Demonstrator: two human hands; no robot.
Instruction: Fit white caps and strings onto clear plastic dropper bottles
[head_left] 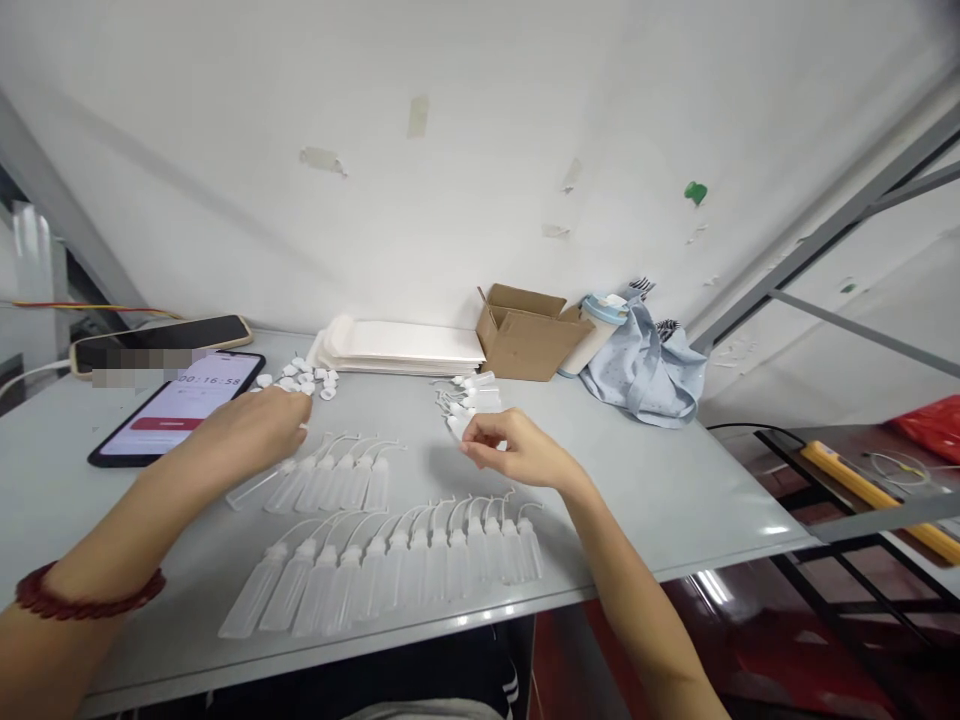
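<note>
My left hand [274, 425] is over the left of the table, back up, fingers curled in, just in front of a pile of small white caps [306, 376]. What its fingers hold, if anything, is hidden. My right hand [517, 445] is bent with thumb and fingertips drawn together, beside a small group of capped bottles [480, 385] at the back. I cannot make out what is in its pinch. Closer to me lies a long row of clear squeeze bottles [375, 575] with thin curved white tubes at their necks. Behind it is a shorter row of similar bottles [322, 482].
A phone showing a timer [180, 415] lies at left, with another phone [161, 340] behind. Along the wall are a stack of white sheets [409, 345], an open cardboard box [529, 340], a lidded cup [592, 335] and a light blue cloth bag [645, 370]. The table's front edge [360, 650] runs before me.
</note>
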